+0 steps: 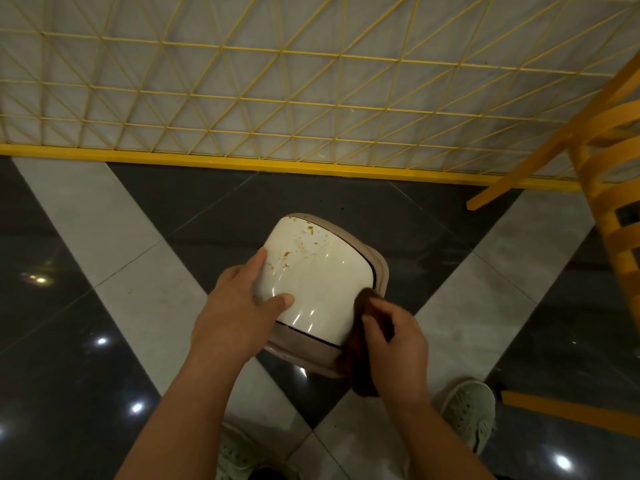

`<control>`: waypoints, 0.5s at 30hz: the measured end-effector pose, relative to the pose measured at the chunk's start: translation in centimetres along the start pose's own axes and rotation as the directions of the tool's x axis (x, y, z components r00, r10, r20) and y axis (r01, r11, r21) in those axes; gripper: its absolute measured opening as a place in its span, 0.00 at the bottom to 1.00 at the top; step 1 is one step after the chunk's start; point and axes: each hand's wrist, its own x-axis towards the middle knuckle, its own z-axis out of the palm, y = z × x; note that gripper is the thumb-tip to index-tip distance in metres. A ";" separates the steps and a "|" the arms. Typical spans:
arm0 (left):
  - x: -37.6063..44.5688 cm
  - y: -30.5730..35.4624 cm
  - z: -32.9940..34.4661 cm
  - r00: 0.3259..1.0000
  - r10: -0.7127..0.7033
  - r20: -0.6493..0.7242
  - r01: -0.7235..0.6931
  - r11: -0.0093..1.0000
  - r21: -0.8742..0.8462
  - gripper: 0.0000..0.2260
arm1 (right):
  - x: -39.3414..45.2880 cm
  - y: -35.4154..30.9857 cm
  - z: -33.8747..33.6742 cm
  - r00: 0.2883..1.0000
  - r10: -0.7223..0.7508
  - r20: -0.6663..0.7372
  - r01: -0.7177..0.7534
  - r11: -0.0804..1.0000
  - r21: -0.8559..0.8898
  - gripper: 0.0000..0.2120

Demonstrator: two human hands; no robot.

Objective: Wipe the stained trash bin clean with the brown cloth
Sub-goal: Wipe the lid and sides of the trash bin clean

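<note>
A cream trash bin [318, 271] with a beige rim is held tilted above the floor in the middle of the head view. Brown stains dot its far upper part. My left hand [239, 306] grips the bin's left side, thumb on the glossy face and fingers along the edge. My right hand [394, 344] is shut on the brown cloth [360, 348], which is pressed against the bin's lower right edge and hangs down below it.
A yellow wire-mesh fence [277, 164] with a yellow base bar runs across the back. A yellow wooden chair [609, 188] stands at the right, one leg [568, 410] low on the right. Glossy dark and pale floor tiles [104, 237] lie below. My two shoes [467, 407] are near the bottom.
</note>
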 end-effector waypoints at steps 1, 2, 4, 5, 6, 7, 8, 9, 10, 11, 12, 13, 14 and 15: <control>0.0 0.0 0.0 1.000 -0.001 -0.001 0.001 1.000 0.006 0.34 | -0.2 -0.2 0.5 1.000 0.020 0.017 -0.019 1.000 -0.016 0.12; 0.1 0.0 0.0 1.000 -0.003 -0.002 0.003 1.000 0.011 0.34 | -0.7 -0.4 1.1 0.999 0.037 0.028 -0.037 0.999 -0.020 0.11; 0.2 0.0 0.1 1.000 -0.008 -0.003 0.008 1.000 0.017 0.35 | -2.2 -1.3 2.1 0.997 0.063 0.040 -0.064 0.998 0.022 0.11; 0.2 -0.1 0.1 1.000 -0.008 -0.006 0.008 1.000 0.018 0.35 | -2.8 -1.9 2.4 0.999 0.041 0.036 -0.042 0.998 0.044 0.13; 0.2 -0.1 0.1 1.000 -0.005 -0.011 0.006 1.000 0.021 0.35 | -3.3 -2.6 2.7 1.000 -0.012 0.027 0.011 0.999 0.051 0.14; 0.1 -0.1 0.1 1.000 -0.003 -0.013 0.003 1.000 0.024 0.35 | -3.3 -3.3 2.7 0.996 -0.085 0.021 0.084 0.995 0.048 0.15; 0.1 -0.2 0.1 1.000 -0.001 -0.014 0.001 1.000 0.026 0.35 | -3.0 -4.0 2.6 0.986 -0.168 0.024 0.166 0.985 0.044 0.15; 0.1 -0.2 0.1 1.000 0.000 -0.014 0.000 1.000 0.024 0.35 | -2.4 -4.6 2.4 0.968 -0.250 0.026 0.250 0.968 0.034 0.15; 0.2 -0.2 0.2 1.000 0.000 -0.013 0.000 1.000 0.021 0.35 | -1.4 -5.0 2.3 0.950 -0.311 0.027 0.311 0.950 0.011 0.14; 0.2 -0.2 0.2 1.000 0.001 -0.009 0.000 1.000 0.021 0.35 | -0.3 -5.2 2.1 0.944 -0.330 0.020 0.330 0.944 -0.013 0.14; 0.2 -0.3 0.2 1.000 0.001 -0.004 -0.001 1.000 0.026 0.35 | 0.5 -5.4 2.0 0.950 -0.313 0.003 0.313 0.950 -0.016 0.14; 0.3 -0.3 0.3 1.000 0.001 -0.001 0.000 1.000 0.030 0.35 | 0.9 -5.3 1.9 0.959 -0.284 -0.010 0.283 0.959 -0.005 0.13; 0.3 -0.4 0.3 1.000 -0.001 -0.001 0.001 1.000 0.029 0.35 | 0.7 -5.0 1.9 0.966 -0.258 -0.004 0.258 0.966 -0.013 0.13; 0.3 -0.4 0.3 1.000 -0.003 -0.003 0.003 1.000 0.023 0.35 | 0.1 -4.3 1.8 0.965 -0.260 0.022 0.261 0.964 -0.041 0.14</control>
